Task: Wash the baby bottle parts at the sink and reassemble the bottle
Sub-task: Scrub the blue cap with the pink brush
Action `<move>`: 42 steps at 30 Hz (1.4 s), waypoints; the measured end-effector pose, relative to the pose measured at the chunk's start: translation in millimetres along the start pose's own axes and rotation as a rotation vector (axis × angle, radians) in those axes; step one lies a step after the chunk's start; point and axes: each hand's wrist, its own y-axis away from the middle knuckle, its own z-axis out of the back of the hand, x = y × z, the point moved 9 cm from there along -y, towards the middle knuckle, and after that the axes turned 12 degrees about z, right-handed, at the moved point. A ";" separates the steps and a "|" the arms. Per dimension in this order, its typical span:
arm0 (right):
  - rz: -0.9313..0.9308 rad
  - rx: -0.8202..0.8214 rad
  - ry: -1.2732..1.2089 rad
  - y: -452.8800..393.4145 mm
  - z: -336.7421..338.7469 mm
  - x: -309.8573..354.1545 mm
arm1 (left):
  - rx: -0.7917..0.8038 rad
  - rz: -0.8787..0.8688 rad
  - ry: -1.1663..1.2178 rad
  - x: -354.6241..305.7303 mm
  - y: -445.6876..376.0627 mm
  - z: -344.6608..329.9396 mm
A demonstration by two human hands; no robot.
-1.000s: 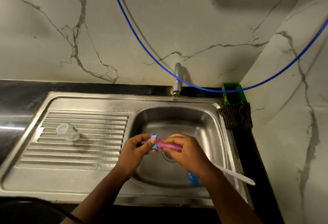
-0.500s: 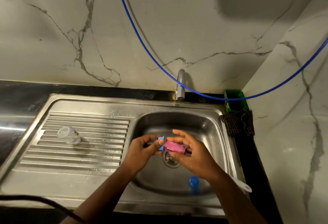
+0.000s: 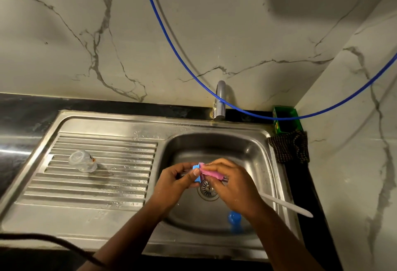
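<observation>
Marble walls meet in the corner, and below them sits a steel sink [image 3: 277, 163] with a ribbed drainboard [image 3: 96, 185] on its left. I'm looking down over the basin now. Both hands are working together right above the drain [image 3: 207, 188].

Left hand [image 3: 174, 179] curls round a small blue bottle part [image 3: 196, 172], thumb pressed on its near face. What exactly that part is, I can't tell; most of it is hidden in the grip. Right hand [image 3: 232, 185] pinches a pink sponge [image 3: 211, 174], fingers folded over it, its left end touching the blue part.

So the relation that matters: the sponge lies long-ways left to right, and the blue part sits at its left tip, straight across from the right hand. I judge this is the scrubbing step, and the next stroke would have to run along that axis into the part.

Elsewhere, a clear cap [image 3: 82, 161] lies on its side on the drainboard, well apart from the hands and nearer the left one. Another blue piece [image 3: 234, 219] stands in the basin just under the right wrist. A white handle [image 3: 285, 204] pokes out over the sink's right rim. Tap [image 3: 220, 99] at the back; I see no water running.

By my reckoning the washing is midway and reassembly isn't started.
</observation>
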 end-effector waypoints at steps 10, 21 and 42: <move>-0.158 -0.114 -0.180 2.3 10.6 -9.8 | -0.011 -0.031 0.135 -18.8 -3.3 4.5; -0.046 -0.072 -0.139 3.2 27.6 3.6 | 0.139 -0.047 -0.070 -41.0 -7.8 -18.3; 0.044 -0.024 -0.098 -4.5 28.8 13.6 | 0.176 -0.004 -0.141 -45.8 -15.9 -19.6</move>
